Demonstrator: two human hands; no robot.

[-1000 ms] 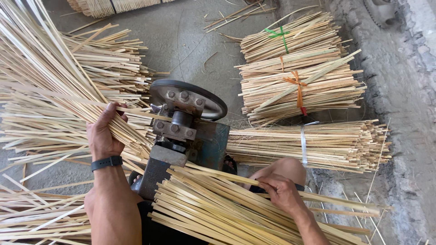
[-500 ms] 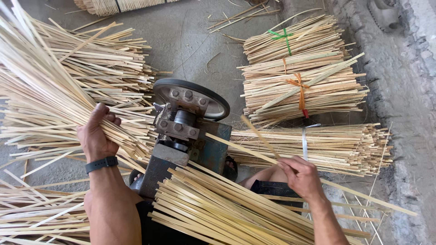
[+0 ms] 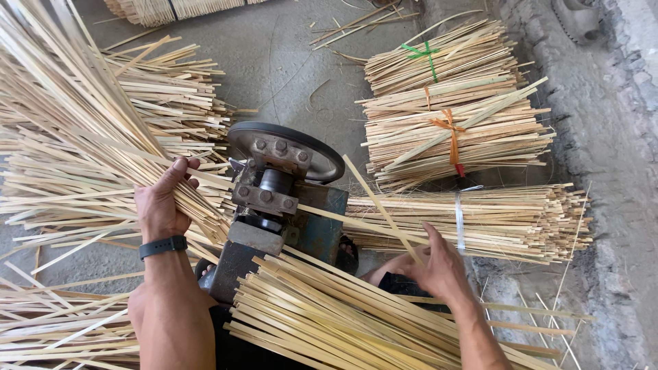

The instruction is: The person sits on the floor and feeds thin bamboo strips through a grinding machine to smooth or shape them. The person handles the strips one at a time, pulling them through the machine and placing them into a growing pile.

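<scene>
Here, left hand (image 3: 159, 205) is curled shut around a thick sheaf of bamboo strips (image 3: 82, 137), thumb up over the top; black wristband (image 3: 163, 247) on the wrist. The sheaf fans out to upper left and its near end sits just left of the splitting machine (image 3: 274, 199), a bolted metal head with a dark round wheel (image 3: 322, 154) on a teal body. Right hand (image 3: 439, 264) pinches thin loose bamboo strips (image 3: 380, 209), fingers pressed together on them; they slant up toward the machine head, one touching it. A loose pile of split strips (image 3: 329, 322) lies across the bottom, under the right forearm. The ground is bare grey concrete floor (image 3: 288, 62). Tied bundles lie to the right: one with a green tie (image 3: 428, 55), one with an orange tie (image 3: 449, 133), one with a white band (image 3: 460, 219). A rough stone kerb (image 3: 610, 123) runs along the right edge.
</scene>
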